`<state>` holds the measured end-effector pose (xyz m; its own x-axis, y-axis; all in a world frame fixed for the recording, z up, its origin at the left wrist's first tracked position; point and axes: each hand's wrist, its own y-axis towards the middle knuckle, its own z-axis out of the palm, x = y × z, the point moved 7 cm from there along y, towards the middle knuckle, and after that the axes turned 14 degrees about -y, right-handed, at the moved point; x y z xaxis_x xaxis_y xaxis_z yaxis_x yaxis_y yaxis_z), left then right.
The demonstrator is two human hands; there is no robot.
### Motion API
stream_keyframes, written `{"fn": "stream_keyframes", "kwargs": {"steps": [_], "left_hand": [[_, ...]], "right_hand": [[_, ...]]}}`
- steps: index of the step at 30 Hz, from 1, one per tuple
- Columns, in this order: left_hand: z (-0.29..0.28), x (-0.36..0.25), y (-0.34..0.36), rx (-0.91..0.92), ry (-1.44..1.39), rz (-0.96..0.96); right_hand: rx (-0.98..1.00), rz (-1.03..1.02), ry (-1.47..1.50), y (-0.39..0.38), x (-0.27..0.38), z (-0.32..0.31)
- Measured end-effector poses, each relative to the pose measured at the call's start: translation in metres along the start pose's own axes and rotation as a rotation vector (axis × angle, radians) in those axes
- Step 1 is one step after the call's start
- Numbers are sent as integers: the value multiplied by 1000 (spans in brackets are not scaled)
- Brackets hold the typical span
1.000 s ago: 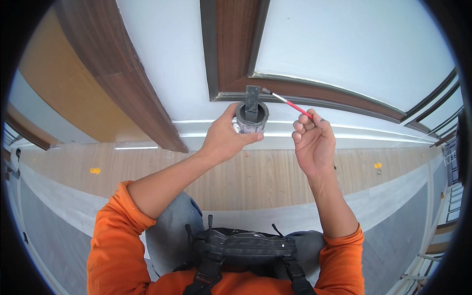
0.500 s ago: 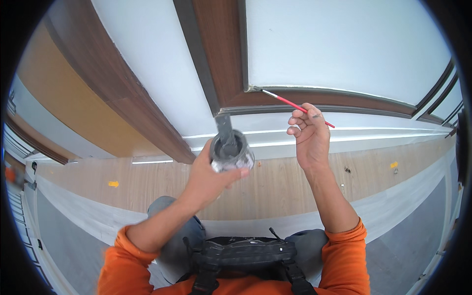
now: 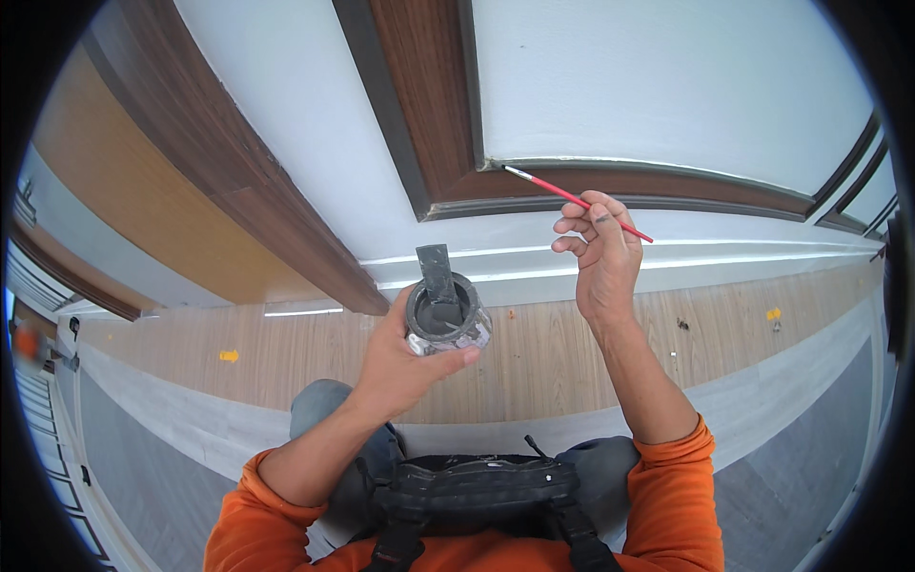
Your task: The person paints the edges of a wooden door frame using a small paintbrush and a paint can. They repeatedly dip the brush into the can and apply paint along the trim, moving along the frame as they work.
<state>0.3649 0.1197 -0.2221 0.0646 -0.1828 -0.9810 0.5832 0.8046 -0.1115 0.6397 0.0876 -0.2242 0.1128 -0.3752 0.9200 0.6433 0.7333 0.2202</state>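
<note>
We see the jar [image 3: 470, 335] in the left hand [image 3: 386, 367], raised over the wall-side edge of the floor [image 3: 543, 367]. The thumb lies along its near side and the hand wraps its left, parted only by the jar's width. We judge the jar stiff, moderately heavy with its grey contents [image 3: 434, 322], and perhaps slippery where the wall is smeared; it is best held low around the body, clear of the coated rim, and kept level. A flat dark strip [image 3: 435, 270] leans out past the rim and could tip if jolted.

The right hand [image 3: 607, 253] pinches the red brush [image 3: 553, 188] between thumb and fingertips, the other fingers loosely curled and apart. We judge the brush very light, its shaft stiff and its tip soft, so a gentle grip partway along the shaft suits it. Its tip is at the lower left inner corner of the brown frame [image 3: 419, 86], beside the white panel [image 3: 667, 86].

We cannot tell whether the dark bristles touch the dark edging. The left fingertips behind the jar, its base and the strip's lower end are hidden.
</note>
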Motion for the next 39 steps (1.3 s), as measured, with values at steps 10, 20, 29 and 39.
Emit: {"fn": "stream_keyframes", "kwargs": {"steps": [10,20,29,39], "left_hand": [[13,2,0,90,31,42],[7,-1,1,57,51,34],[-10,-5,33,-4,165,88],[-1,0,69,13,158,6]], "right_hand": [[-31,-40,-61,2,3,-4],[-43,-127,-114,-4,0,-4],[-40,-121,-129,-5,3,-3],[-17,-303,-302,-15,37,4]]}}
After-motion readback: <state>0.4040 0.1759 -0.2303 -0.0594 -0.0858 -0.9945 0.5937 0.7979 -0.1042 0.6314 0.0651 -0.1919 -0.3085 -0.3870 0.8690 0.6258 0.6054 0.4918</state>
